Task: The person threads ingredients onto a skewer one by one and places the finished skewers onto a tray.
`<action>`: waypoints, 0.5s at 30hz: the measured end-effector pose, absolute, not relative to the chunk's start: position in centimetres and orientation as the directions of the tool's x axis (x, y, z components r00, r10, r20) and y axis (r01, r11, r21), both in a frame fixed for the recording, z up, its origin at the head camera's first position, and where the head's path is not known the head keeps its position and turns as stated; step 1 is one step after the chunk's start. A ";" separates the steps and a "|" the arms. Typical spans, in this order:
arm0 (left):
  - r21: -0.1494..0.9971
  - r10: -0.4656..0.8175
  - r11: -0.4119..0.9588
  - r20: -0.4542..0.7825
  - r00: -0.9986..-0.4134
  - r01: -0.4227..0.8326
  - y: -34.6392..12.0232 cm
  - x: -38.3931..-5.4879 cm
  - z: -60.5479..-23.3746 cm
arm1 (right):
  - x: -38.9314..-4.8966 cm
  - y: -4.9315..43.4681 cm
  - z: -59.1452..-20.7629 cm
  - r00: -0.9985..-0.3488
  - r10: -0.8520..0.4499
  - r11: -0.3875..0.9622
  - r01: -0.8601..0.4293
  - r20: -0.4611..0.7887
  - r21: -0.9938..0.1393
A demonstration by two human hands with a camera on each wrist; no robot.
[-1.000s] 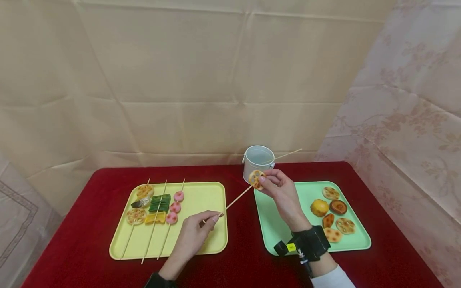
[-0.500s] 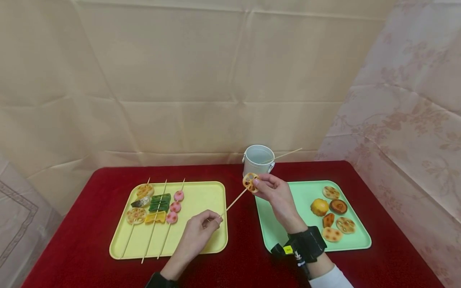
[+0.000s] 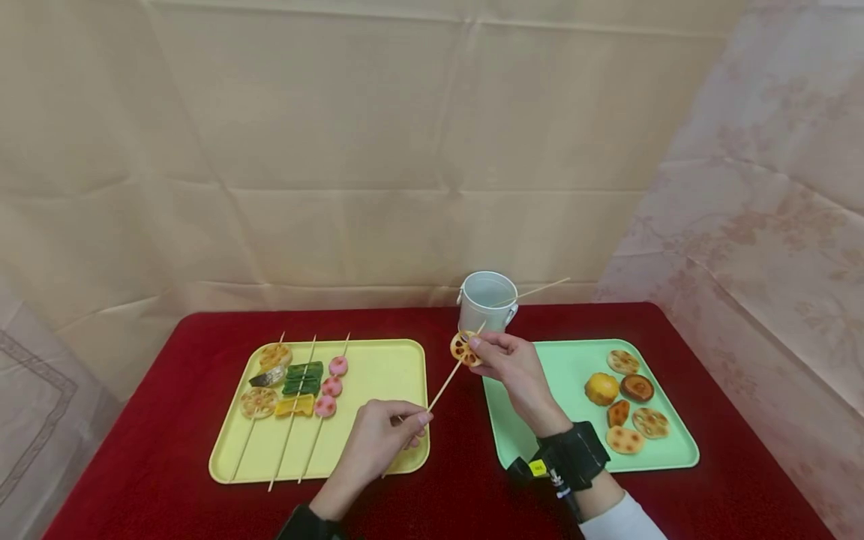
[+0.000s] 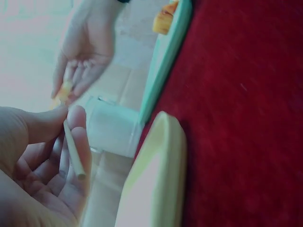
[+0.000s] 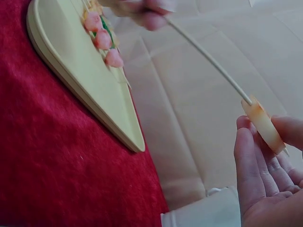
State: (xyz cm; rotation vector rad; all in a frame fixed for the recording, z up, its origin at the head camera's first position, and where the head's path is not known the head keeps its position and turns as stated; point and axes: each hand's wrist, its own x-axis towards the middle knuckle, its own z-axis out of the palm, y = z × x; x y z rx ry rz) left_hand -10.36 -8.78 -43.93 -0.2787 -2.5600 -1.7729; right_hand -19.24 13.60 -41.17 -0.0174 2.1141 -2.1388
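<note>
In the head view my left hand point(image 3: 385, 442) pinches a thin wooden skewer point(image 3: 445, 388) between thumb and fingers, over the yellow tray's right side. The skewer's blunt end point(image 4: 78, 168) sticks out of that grip in the left wrist view. My right hand point(image 3: 516, 371) pinches a browned lotus root slice point(image 3: 464, 349) at its edge, in front of the white bucket point(image 3: 487, 307). Running up to the right, the skewer passes through the slice, and its tip shows just beyond. From the right wrist the slice point(image 5: 262, 125) appears edge-on, the skewer entering one face.
The yellow tray point(image 3: 388, 356) holds three loaded skewers at left, with pink balls point(image 3: 331, 386), green pieces point(image 3: 302, 378) and lotus slices. On the green tray point(image 3: 508, 435) lie several loose pieces, including a mushroom cap point(image 3: 637, 387). One bare skewer point(image 3: 543, 287) leans in the bucket.
My right hand has brought the lotus root slice down and left, closer to my left hand. The skewer's tip now pokes out past the slice. My left hand has shifted slightly right and down.
</note>
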 end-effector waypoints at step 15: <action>0.994 0.076 0.094 0.053 -0.996 0.060 -7.2 -10.6 -43.9 | -17.8 12.0 -41.4 -0.986 -0.161 0.067 0.031 -0.041 -0.997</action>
